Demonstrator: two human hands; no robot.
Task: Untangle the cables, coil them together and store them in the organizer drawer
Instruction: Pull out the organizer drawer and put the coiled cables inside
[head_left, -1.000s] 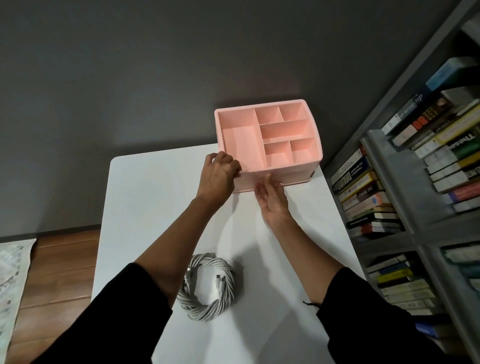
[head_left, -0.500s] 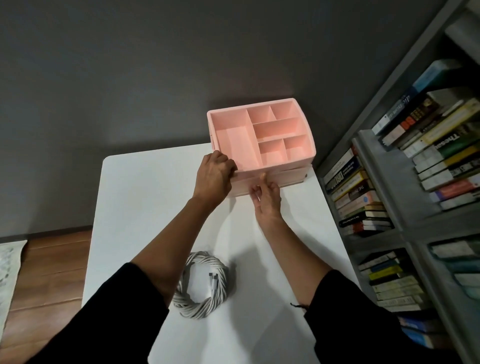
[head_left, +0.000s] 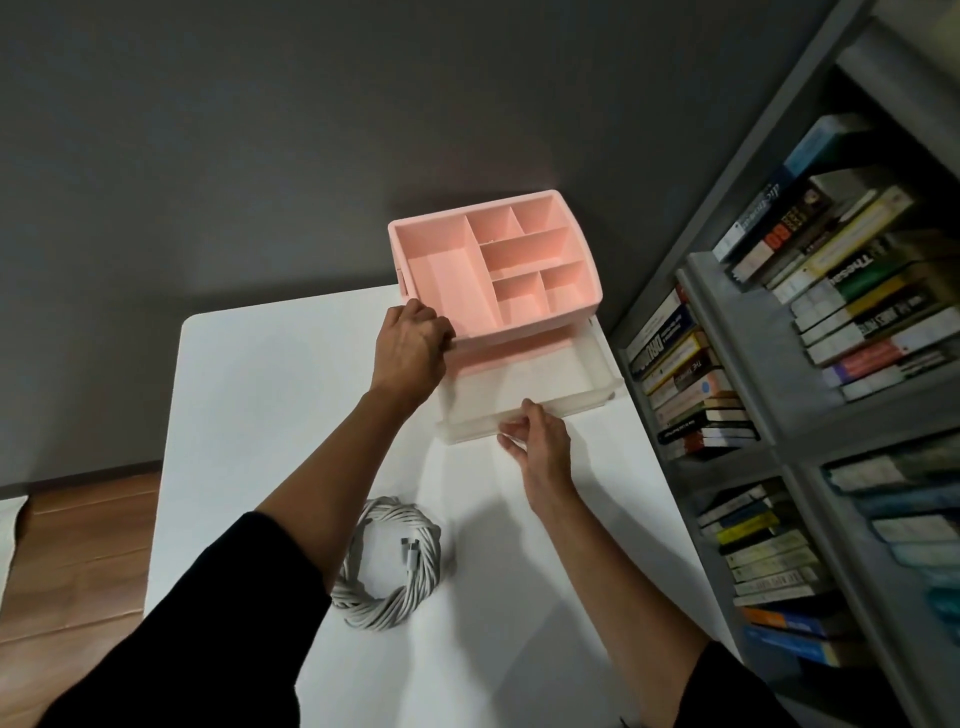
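A pink organizer with several open top compartments stands at the far end of the white table. Its translucent white drawer is slid out toward me and looks empty. My left hand grips the organizer's near left corner. My right hand pinches the drawer's front edge. The grey-white cables lie twisted together in one round coil on the table near me, between my forearms, with their plug ends inside the ring.
A grey bookshelf packed with books stands close along the table's right side. A dark wall rises behind the organizer. Wooden floor shows to the left of the table.
The drawer was closed a second ago; my right hand has drawn it out toward me. My left hand has stayed on the organizer's corner. The coil has not moved.
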